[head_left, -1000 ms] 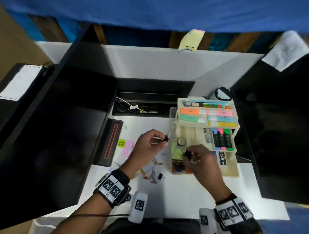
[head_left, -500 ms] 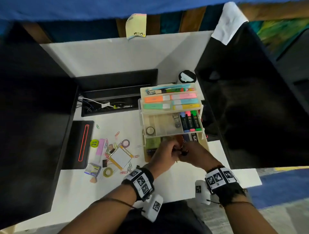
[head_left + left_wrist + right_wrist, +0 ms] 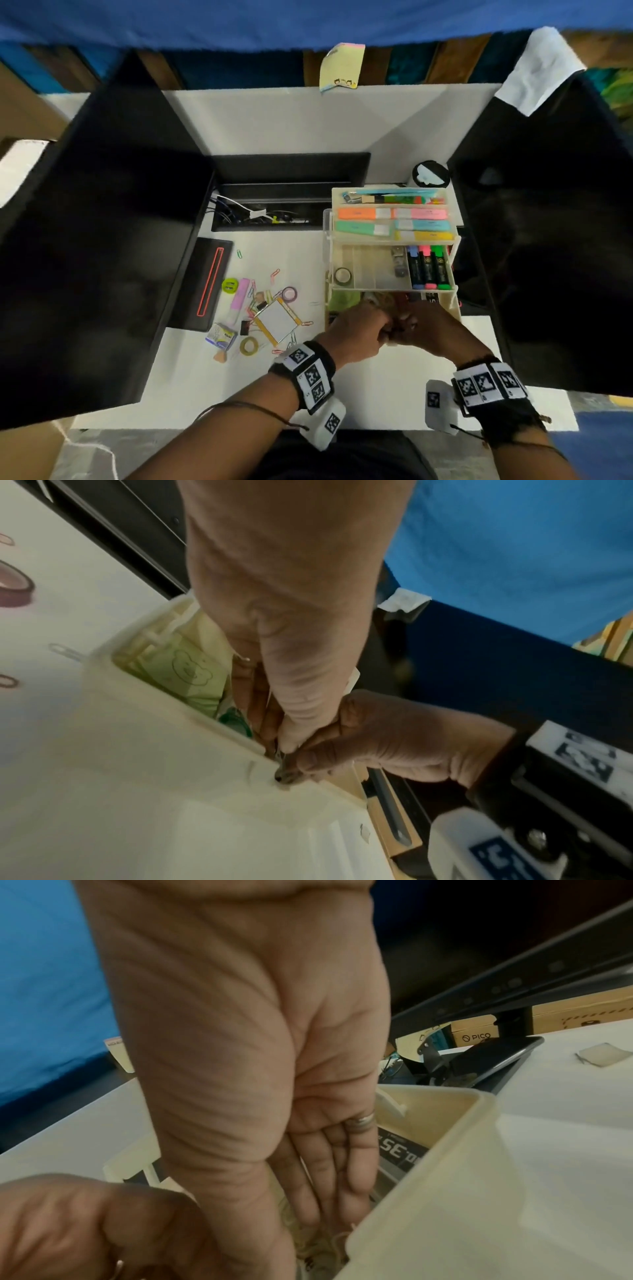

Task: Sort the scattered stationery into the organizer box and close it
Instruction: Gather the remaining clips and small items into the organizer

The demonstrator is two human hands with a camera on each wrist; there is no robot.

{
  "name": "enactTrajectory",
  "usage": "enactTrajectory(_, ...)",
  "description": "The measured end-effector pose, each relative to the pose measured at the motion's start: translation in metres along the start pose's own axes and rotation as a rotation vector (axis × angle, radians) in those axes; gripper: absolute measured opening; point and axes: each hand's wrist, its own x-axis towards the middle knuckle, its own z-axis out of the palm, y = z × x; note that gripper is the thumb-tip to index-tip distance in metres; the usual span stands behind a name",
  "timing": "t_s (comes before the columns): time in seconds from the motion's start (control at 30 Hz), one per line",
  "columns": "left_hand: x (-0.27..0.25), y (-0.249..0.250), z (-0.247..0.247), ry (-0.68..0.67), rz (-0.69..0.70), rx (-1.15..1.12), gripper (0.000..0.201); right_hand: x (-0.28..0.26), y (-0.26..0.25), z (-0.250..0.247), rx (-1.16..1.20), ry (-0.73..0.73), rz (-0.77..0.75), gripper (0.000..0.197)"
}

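The cream organizer box stands open on the white desk, its upper trays holding highlighters and markers. Both hands meet at the front rim of its bottom compartment. My left hand pinches a small dark clip at thumb and fingertip. My right hand pinches the same clip from the other side. In the right wrist view the right hand's other fingers reach down into the box, and the clip is hidden there.
Loose stationery lies left of the box: a notepad, tape rolls, a pink highlighter, a staples box and several paper clips. A black monitor fills the left, dark equipment the right. A cable slot sits behind.
A second ago the hands were apart, each with a small clip. They came together at the box's front rim and stay joined there. The head view has shifted.
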Motion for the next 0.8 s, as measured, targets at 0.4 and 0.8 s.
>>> enactTrajectory(0.4, -0.090, -0.141, -0.044, 0.188, -0.521, 0.169, 0.037, 0.014, -0.135, 0.050, -0.298, 0.040, -0.294, 0.009)
enactTrajectory(0.8, -0.103, -0.162, -0.012, 0.065, -0.553, 0.517, 0.089, 0.116, -0.172, 0.153, -0.310, 0.165, -0.069, 0.039)
